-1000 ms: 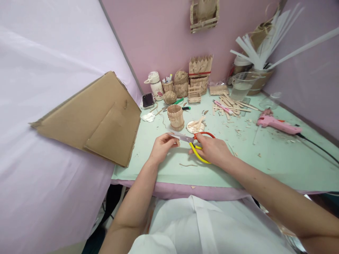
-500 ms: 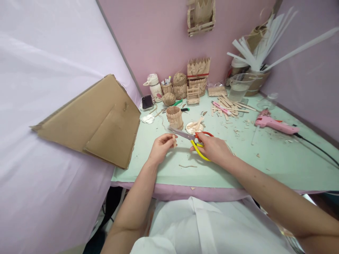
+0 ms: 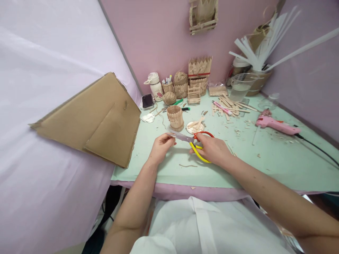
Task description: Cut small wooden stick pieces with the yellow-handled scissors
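Note:
My right hand (image 3: pixel 215 150) is wrapped round scissors (image 3: pixel 188 139) with one red and one yellow handle. Their blades point left and reach my left hand (image 3: pixel 161 148), which is closed in a pinch. A short piece of wooden stick was in that pinch a moment ago; now the blades and fingers mostly hide it. Just beyond the blades stands a small round cup (image 3: pixel 175 119) covered in wooden stick pieces. To the right of the cup is a small white dish (image 3: pixel 188 129) with cut sticks on it.
A pink glue gun (image 3: pixel 277 125) with a black cord lies at right. Loose wooden sticks (image 3: pixel 230 106) and a pink cutter (image 3: pixel 221 108) lie behind. A folded cardboard sheet (image 3: pixel 97 120) leans at left. Twine balls (image 3: pixel 169 98), a bottle (image 3: pixel 154 86) and a phone (image 3: pixel 147 101) line the back.
The scissor blades have moved in to my left fingers and look more closed. The stick piece that stood up from those fingers is now mostly out of sight.

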A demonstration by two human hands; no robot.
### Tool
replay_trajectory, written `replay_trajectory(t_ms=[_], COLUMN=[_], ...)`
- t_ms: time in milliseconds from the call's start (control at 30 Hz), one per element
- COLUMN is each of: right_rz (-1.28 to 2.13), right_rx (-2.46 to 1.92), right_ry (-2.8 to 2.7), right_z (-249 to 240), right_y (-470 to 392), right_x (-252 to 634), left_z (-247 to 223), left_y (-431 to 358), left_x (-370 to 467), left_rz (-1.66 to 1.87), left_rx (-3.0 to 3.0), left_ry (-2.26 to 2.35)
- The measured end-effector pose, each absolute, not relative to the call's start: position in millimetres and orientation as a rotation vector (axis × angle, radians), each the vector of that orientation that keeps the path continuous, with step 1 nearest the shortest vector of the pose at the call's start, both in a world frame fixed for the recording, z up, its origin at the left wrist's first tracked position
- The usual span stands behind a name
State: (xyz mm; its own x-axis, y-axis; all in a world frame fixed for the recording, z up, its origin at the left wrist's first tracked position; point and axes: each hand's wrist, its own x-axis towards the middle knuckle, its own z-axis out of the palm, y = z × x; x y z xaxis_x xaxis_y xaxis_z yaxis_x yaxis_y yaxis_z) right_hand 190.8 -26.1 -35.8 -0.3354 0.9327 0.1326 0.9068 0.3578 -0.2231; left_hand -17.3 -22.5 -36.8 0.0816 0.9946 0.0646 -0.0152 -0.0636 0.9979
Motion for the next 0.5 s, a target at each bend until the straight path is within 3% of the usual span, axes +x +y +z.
replay_trajectory(t_ms=[500], right_rz=[0.169], right_rx=[-1.689], right_ry=[-2.419], right_z=[-31.8], right_y=[-27.5], right_x=[191.5], left_z=[-33.6], left_y=[-24.2], left_x=[-15.6], left_rz=[1.183], left_rx=[1.275], left_ry=[1.121])
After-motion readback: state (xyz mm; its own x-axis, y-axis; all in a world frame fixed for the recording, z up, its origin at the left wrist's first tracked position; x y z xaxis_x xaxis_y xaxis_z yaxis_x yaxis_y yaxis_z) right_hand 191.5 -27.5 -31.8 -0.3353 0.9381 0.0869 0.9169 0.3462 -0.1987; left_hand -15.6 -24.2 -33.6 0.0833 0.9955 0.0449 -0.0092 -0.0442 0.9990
